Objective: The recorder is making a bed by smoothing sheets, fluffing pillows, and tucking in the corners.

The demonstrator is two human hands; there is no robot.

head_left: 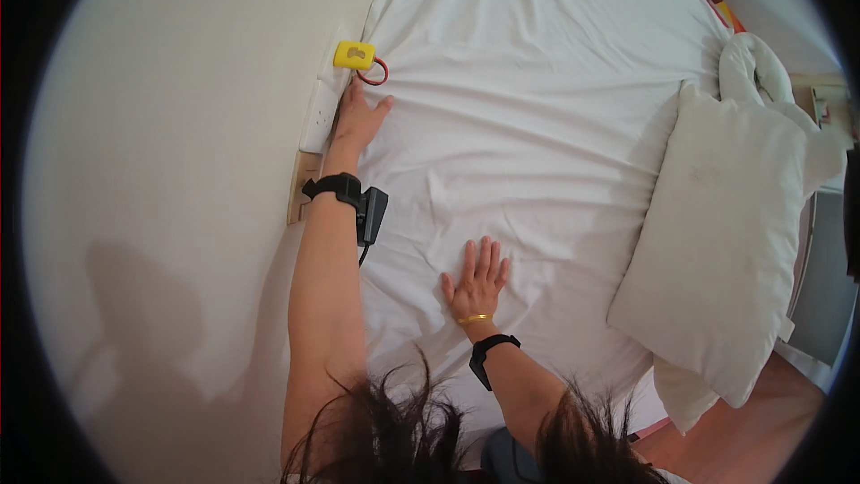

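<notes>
A white sheet [528, 143], creased in long folds, covers the bed. My left hand [361, 118] reaches far along the wall side of the bed, at the edge of the sheet. Its thumb is stretched out apart over the sheet; the other fingers point down the gap by the wall and are partly hidden. Flat on the sheet lies my right hand [477, 285], fingers extended and nothing in it. Just beyond my left hand is a small yellow box-shaped thing [355, 56] with a looped red and dark cord.
White sockets [318, 116] and a beige wall plate [304, 188] line the wall at the left. A black device with a cable [371, 217] is by my left wrist. On the right lie a white pillow [717, 242] and a white rounded, looped cushion [757, 72].
</notes>
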